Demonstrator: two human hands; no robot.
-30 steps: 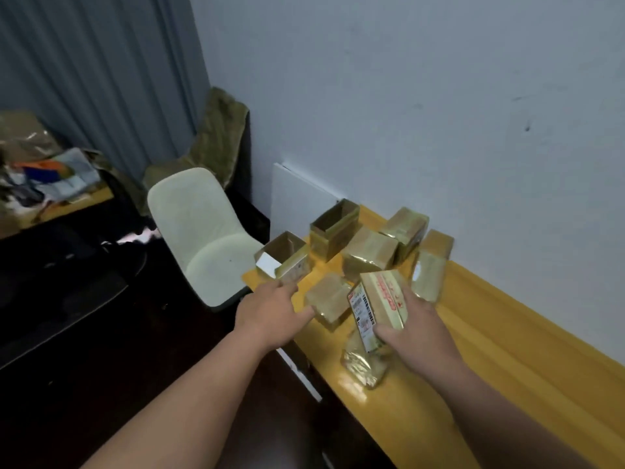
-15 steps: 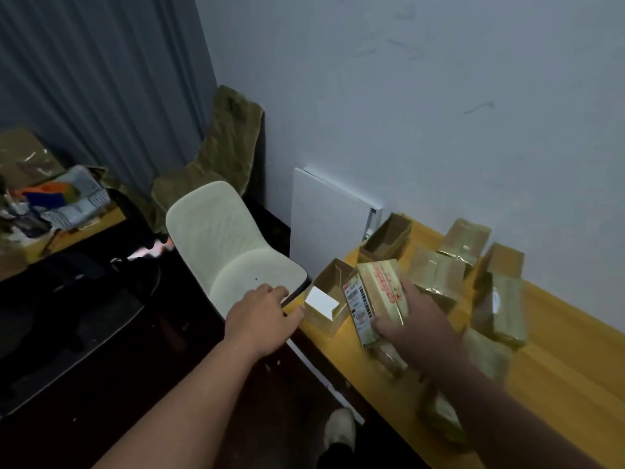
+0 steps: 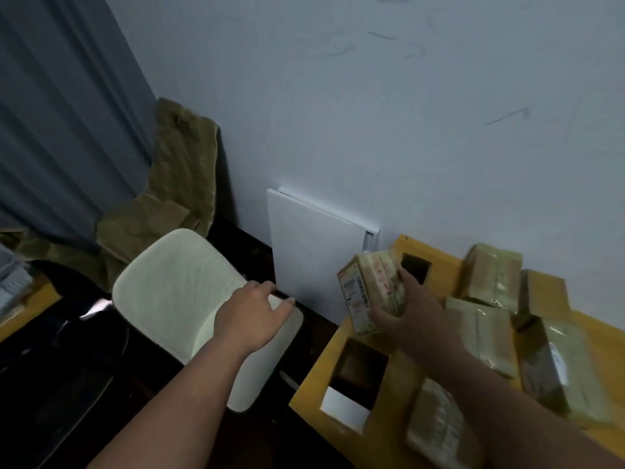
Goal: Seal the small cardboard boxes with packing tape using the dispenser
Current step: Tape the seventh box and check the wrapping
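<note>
You are in a plain room of a home used for packing: a yellow table (image 3: 422, 247) pushed against a scuffed pale wall (image 3: 372, 113), small cardboard boxes (image 3: 492, 275) piled on it, a cream chair (image 3: 176, 292), grey curtains (image 3: 61, 113), and flattened cardboard (image 3: 182, 170) leaning in the corner.

Label print on held box (image 3: 370, 292) too blurred to read. Far side of that box covered by right hand (image 3: 402, 314). Taped boxes (image 3: 490, 275) along table (image 3: 311, 384) smeared by motion; nearest ones cut off by bottom edge. Left hand (image 3: 252, 314) fingertips blurred over chair (image 3: 169, 286); contact unclear. Dispenser out of sight.
</note>
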